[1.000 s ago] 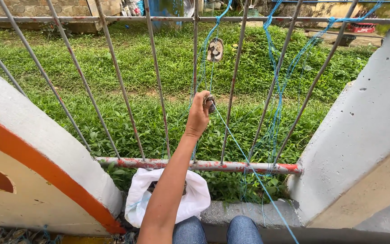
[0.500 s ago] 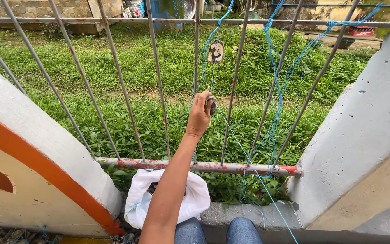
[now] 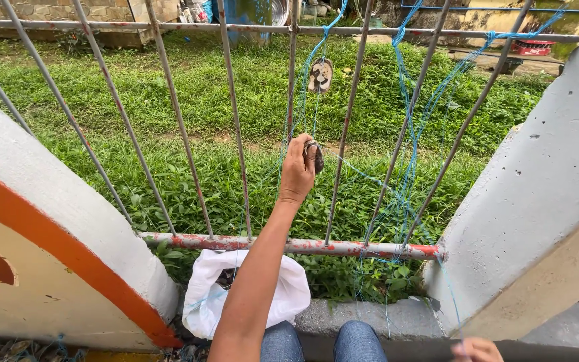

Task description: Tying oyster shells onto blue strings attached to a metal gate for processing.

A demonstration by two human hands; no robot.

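Two flat oval shells show against the railing: one dark brown shell in the fingers of the left hand, and one paler, mottled shell hanging higher up on the thin blue twine, just right of the central bar. The grey metal railing with flaking red paint has about nine thin bars between one top rail and one bottom rail. One white plastic bag lies on the ground below the bottom rail, touching the white concrete wall with an orange stripe; one plain white concrete post stands opposite. The left arm reaches straight up and forward, wrist level with the middle of the bars, the hand between two bars, its fingertips pinching the dark shell at its right side, with twine running from there up toward the hanging shell. The right hand shows only at the bottom edge, blurred, with the twine leading down to it; whether it is closed on the twine cannot be told. Two blue-jeaned knees sit below the arm.
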